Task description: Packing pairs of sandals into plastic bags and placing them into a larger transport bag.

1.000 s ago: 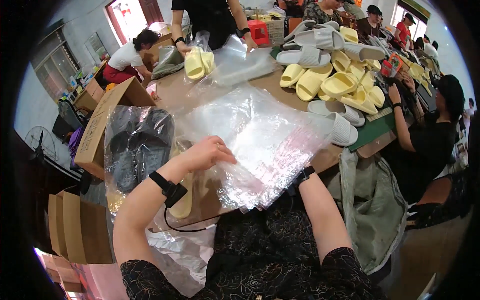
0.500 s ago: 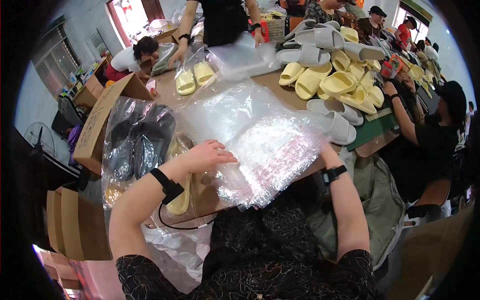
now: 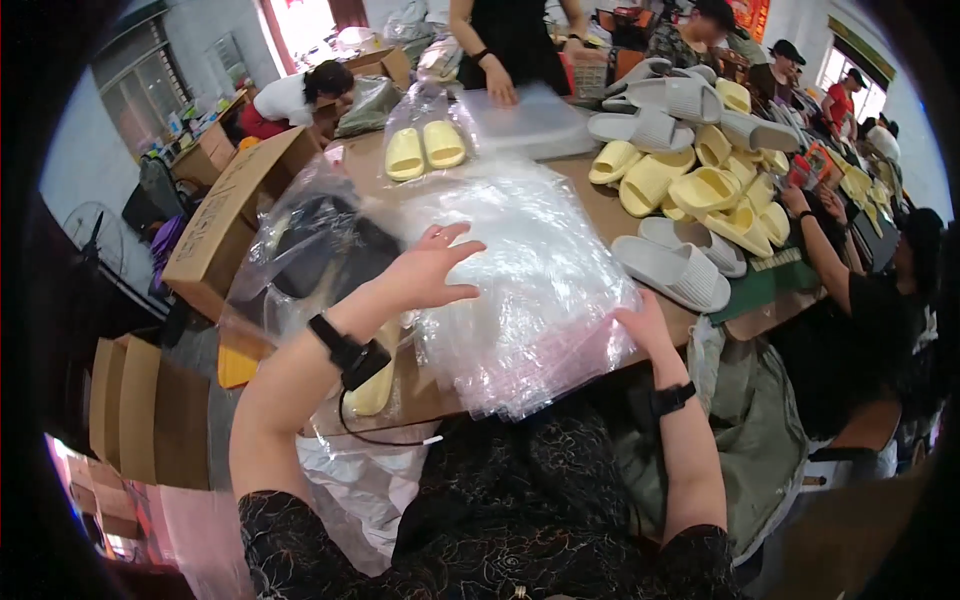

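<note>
A thick stack of clear plastic bags lies on the brown table in front of me. My left hand rests on the stack's left side with fingers spread. My right hand touches the stack's lower right edge, partly hidden by the plastic. Left of the stack lies a clear bag with dark slippers inside. A yellow slipper lies under my left forearm near the table's front edge.
Yellow and grey slippers are piled at the right. A bagged yellow pair lies farther back. A cardboard box stands at the left. Other people work at the far side and the right side of the table.
My left hand lifted its fingers and spread them on the bag stack. My right hand slid to the stack's lower right edge. The person at the back moved to a clear pile.
</note>
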